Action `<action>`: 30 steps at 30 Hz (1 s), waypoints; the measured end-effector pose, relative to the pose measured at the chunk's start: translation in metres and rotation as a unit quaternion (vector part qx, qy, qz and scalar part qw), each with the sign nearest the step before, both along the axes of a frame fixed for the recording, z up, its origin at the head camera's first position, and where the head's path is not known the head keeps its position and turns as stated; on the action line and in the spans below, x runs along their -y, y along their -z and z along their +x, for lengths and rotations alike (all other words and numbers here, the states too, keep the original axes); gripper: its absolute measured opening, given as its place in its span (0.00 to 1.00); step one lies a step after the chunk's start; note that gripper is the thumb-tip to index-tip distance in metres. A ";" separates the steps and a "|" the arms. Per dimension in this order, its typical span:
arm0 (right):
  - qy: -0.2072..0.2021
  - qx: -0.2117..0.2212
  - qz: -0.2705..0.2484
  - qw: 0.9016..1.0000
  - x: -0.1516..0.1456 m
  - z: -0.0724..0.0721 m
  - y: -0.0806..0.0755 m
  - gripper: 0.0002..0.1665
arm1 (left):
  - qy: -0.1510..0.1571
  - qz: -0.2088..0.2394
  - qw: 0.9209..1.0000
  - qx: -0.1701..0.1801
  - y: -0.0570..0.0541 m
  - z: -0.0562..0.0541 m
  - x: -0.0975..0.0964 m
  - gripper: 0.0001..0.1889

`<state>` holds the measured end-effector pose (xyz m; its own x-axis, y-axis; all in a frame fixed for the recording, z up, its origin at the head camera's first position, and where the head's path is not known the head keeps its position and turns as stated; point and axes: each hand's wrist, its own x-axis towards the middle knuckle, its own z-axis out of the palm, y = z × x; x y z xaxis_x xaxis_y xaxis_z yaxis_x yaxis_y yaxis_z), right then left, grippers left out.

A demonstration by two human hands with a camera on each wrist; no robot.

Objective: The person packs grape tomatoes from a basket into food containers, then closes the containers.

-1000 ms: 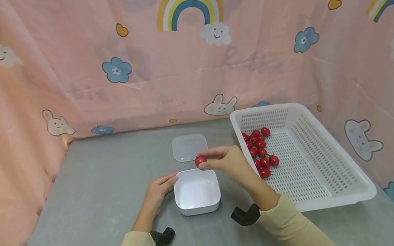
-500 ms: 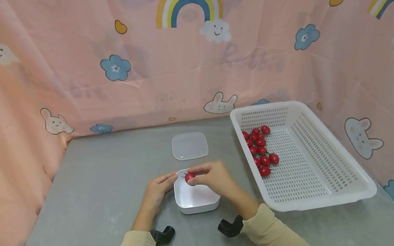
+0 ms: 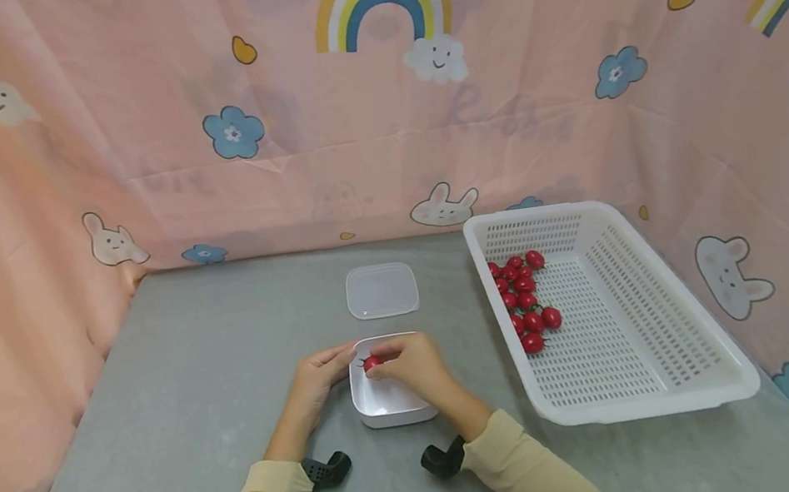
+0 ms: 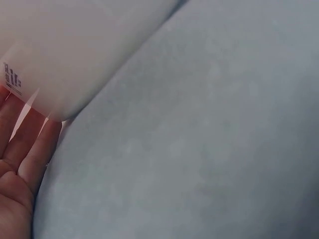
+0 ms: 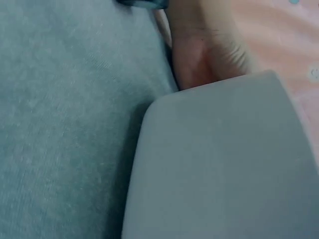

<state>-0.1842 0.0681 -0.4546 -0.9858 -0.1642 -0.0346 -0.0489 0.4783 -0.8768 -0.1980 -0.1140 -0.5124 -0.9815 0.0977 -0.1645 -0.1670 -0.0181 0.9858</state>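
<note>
A square white box [image 3: 389, 419] without its lid stands on the table. My right hand [image 3: 415, 367] reaches over it and pinches a red cherry tomato [image 3: 371, 363] with a green stem near its back left corner. My left hand [image 3: 314, 385] rests against the left side of the box, fingertips at the back left corner. In the left wrist view, fairly straight fingers [image 4: 36, 149] lie on the outer box wall [image 4: 94, 50]. The right wrist view shows the box wall [image 5: 224, 159] with part of the left hand [image 5: 192, 59] behind it; the tomato is hidden there.
To the right stands a white perforated basket [image 3: 636, 405], with several cherry tomatoes [image 3: 527, 300] along its left side. A translucent lid [image 3: 381, 291] lies behind the box on the grey table [image 3: 224, 329]. A pink printed curtain [image 3: 309, 174] borders the table at the back and sides.
My right hand has brought the cherry tomato left and down, from beyond the box's back rim to its back left part. The left hand has stayed in place at the box.
</note>
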 end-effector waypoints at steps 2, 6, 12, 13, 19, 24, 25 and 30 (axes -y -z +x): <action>0.006 0.000 0.009 1.000 0.002 -0.001 0.001 0.18 | 0.001 0.003 1.000 -0.001 0.000 0.000 0.000 0.20; 0.015 0.014 0.033 0.999 0.005 -0.003 0.005 0.18 | 0.004 0.002 1.000 -0.001 0.001 0.000 -0.001 0.19; 0.010 0.009 0.076 0.997 0.007 -0.005 0.007 0.18 | 0.001 -0.008 1.000 -0.001 0.000 0.001 -0.002 0.19; 0.009 0.006 0.081 0.997 0.007 -0.005 0.007 0.18 | 0.001 -0.011 1.000 -0.002 0.000 0.002 -0.002 0.19; -0.001 0.005 0.091 0.996 0.008 -0.007 0.006 0.17 | 0.000 -0.014 1.000 -0.001 -0.002 0.002 -0.002 0.19; -0.007 0.009 0.091 0.996 0.009 -0.009 0.008 0.17 | -0.001 -0.013 1.000 -0.003 -0.001 0.001 -0.001 0.19; -0.010 0.007 0.092 0.996 0.010 -0.009 0.008 0.16 | -0.002 -0.011 1.000 -0.003 0.000 0.001 -0.001 0.19; -0.015 0.012 0.087 0.996 0.011 -0.011 0.009 0.15 | -0.006 -0.004 1.000 -0.007 0.001 0.000 0.000 0.18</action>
